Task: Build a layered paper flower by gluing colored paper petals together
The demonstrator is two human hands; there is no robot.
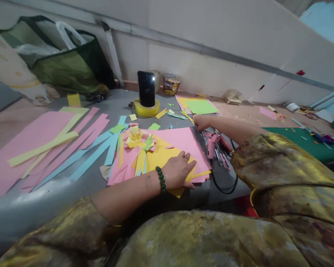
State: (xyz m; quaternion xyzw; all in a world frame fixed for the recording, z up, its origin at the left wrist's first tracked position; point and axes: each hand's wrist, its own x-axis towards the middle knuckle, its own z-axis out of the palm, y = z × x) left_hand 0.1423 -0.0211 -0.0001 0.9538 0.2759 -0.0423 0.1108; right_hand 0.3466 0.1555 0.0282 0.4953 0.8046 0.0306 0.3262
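My left hand [178, 171], fingers spread, lies palm down on a yellow sheet [158, 157] over pink sheets [180, 138]. My right hand [201, 122] is closed at the far right corner of these sheets, by the top end of a dark narrow strip [199, 142]; what its fingers hold is hidden. A folded paper flower [139, 139] in yellow, pink and green sits left of my left hand. Beside the strip, a pink glue gun [211, 144] with a lit red light lies among scissors and other tools [224, 161].
Pink, yellow and blue paper strips [91, 148] spread leftward. A phone [146, 89] stands in a yellow tape roll [147, 109], near a noodle cup [171, 84]. Behind are more coloured sheets [201, 106] and a green bag [72, 66]. A green mat [303, 142] is at right.
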